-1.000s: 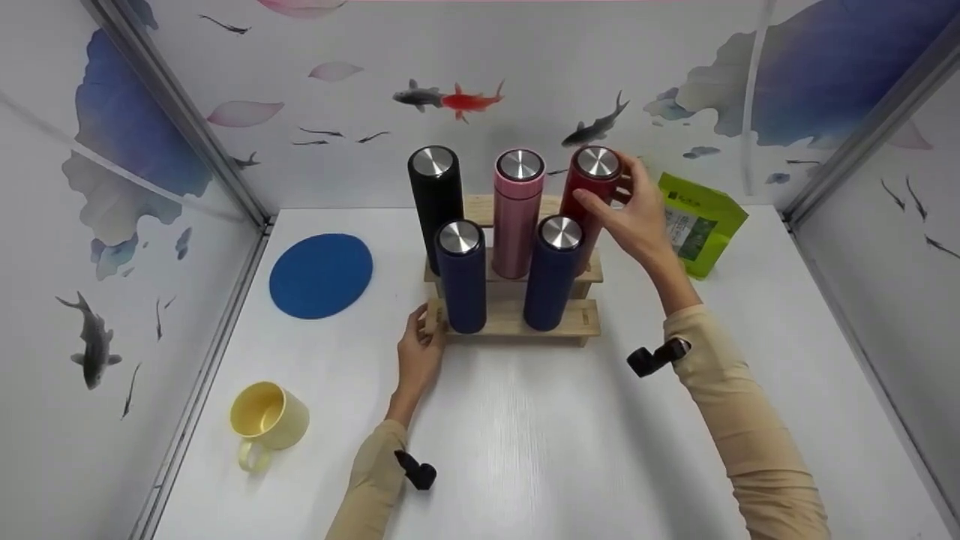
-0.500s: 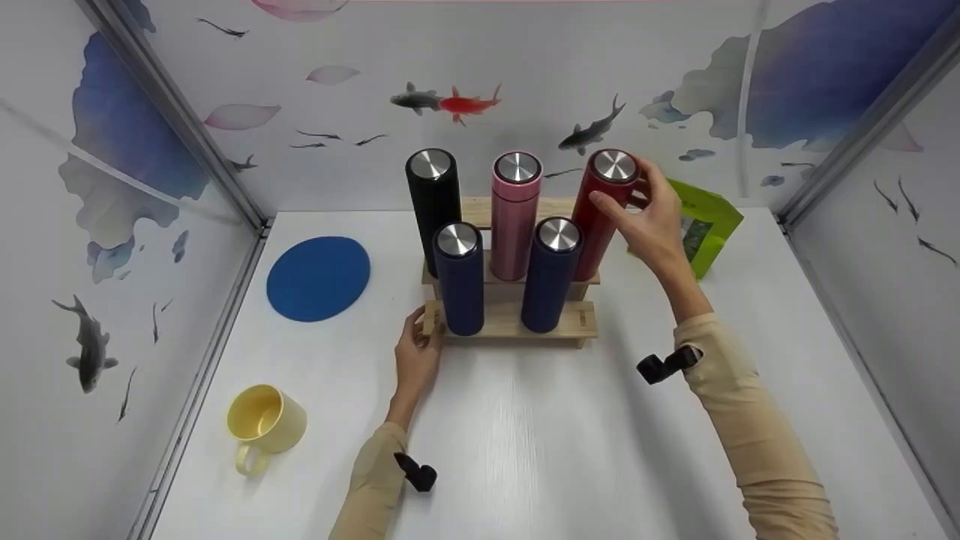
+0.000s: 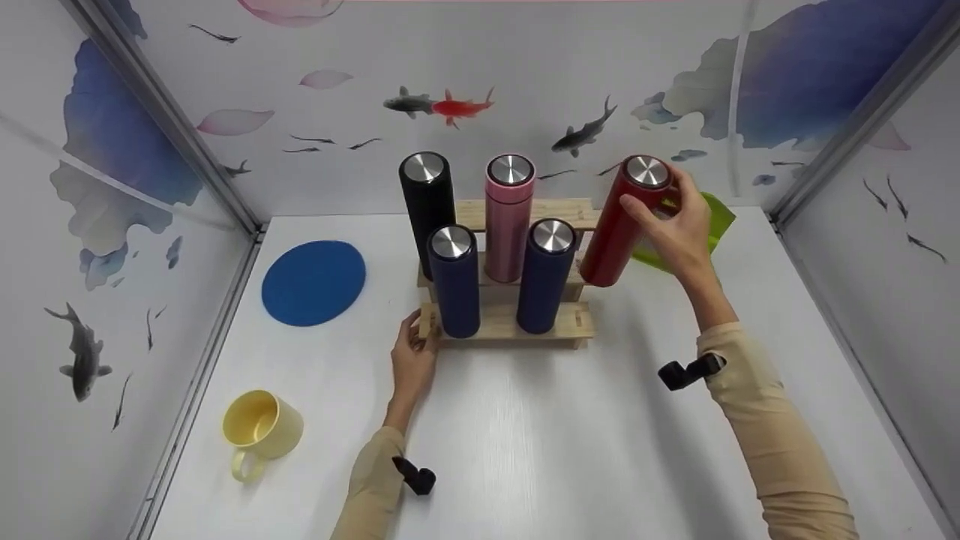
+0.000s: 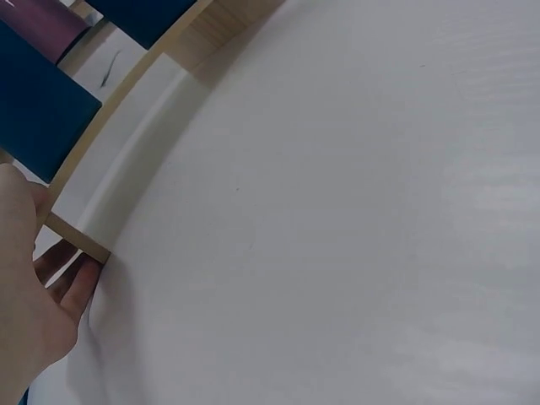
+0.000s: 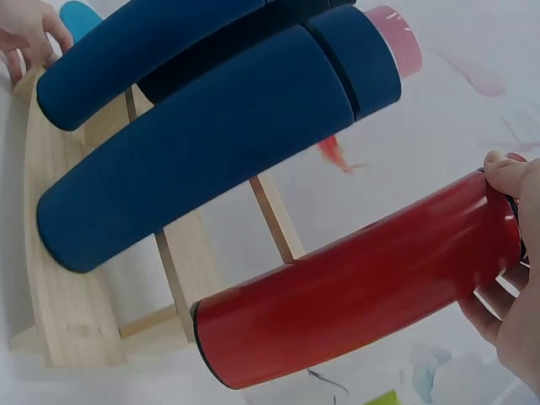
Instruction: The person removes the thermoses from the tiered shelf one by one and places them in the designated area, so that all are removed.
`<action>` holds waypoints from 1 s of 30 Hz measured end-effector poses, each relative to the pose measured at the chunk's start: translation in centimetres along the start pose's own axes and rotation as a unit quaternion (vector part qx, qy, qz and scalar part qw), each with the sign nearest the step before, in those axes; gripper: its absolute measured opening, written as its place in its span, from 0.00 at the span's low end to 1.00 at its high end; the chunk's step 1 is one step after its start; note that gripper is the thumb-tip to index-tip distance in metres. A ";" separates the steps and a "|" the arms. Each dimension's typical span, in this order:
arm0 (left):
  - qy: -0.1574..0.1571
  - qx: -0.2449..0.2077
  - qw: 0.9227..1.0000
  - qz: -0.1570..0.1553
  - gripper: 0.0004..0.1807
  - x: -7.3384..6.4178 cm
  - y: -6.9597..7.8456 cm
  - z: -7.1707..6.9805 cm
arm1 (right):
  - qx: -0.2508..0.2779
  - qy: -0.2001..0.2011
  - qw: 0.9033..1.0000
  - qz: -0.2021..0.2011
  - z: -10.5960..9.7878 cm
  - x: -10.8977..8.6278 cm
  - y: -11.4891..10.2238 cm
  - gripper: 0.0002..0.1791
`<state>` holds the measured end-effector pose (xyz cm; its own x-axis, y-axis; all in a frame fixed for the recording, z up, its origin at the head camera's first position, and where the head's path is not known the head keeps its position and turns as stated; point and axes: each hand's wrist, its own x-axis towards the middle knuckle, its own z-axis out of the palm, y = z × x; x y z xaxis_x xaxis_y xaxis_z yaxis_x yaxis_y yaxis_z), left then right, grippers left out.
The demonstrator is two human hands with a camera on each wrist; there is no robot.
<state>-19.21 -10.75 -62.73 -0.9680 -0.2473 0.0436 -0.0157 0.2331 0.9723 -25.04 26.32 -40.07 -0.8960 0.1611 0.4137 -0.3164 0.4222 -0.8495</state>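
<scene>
My right hand (image 3: 682, 225) grips a red thermos bottle (image 3: 619, 229) near its lid, thumb on the near side and fingers round the far side. The bottle leans, its base beside the right end of the wooden rack's (image 3: 495, 322) upper step. With my left hand (image 3: 412, 364) I hold the left end of the lower step; the left wrist view shows thumb and fingers (image 4: 80, 287) about its end piece. Two blue thermos bottles (image 3: 454, 281) stand on the lower step. Behind them a black thermos bottle (image 3: 427, 214) and a pink thermos bottle (image 3: 508, 225) stand on the upper step.
A green packet (image 3: 716, 221) lies behind my right hand, partly hidden. On the left are a round blue mat (image 3: 313, 283) and a yellow mug (image 3: 264, 425). Printed walls enclose the white table (image 3: 525, 442) at the back and sides.
The red thermos bottle has moved right with my right hand, off its place on the upper step, and now leans. My left hand stays on the rack's left end.
</scene>
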 end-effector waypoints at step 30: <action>-0.001 -0.001 1.000 -0.008 0.28 -0.2 -0.3 0.1 | -0.039 0.109 0.990 0.074 -8.2 -0.8 5.2 0.36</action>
<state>-19.07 -10.71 -63.00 -0.9682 -0.2486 0.0274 -0.0306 0.2264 0.9735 -23.44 35.66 -42.14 -0.8395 0.4122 0.3540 -0.1529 0.4459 -0.8819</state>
